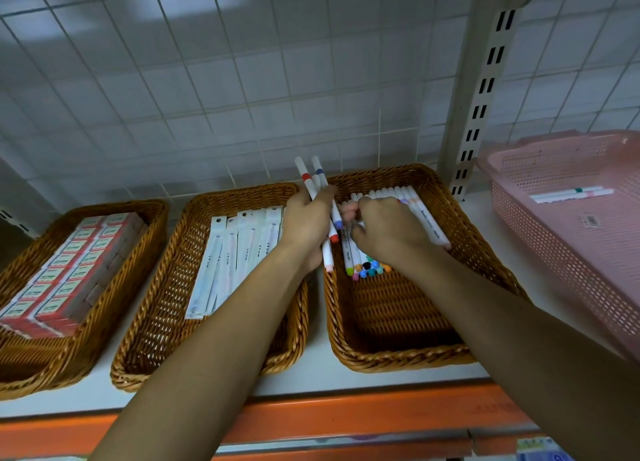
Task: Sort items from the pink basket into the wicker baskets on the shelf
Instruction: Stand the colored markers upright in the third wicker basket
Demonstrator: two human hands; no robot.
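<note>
left hand [308,223] grip wrapped tight on marker bundle [306,178], axes roughly parallel to the row [391,193] lying just right of it in the right wicker basket [398,358]; right hand [388,230] curled on that row, hold unclear.

Of the person only the two arms show (the upper arms lie outside the view): the left forearm [214,339] and the right forearm [519,322] are both bare along all of their visible length, slender and narrowing evenly towards the wrists. The left hand [306,225] and the right hand [388,228] are bare too, their knuckles lightly marked. The fingertips are too blurred to tell the nails.
</note>
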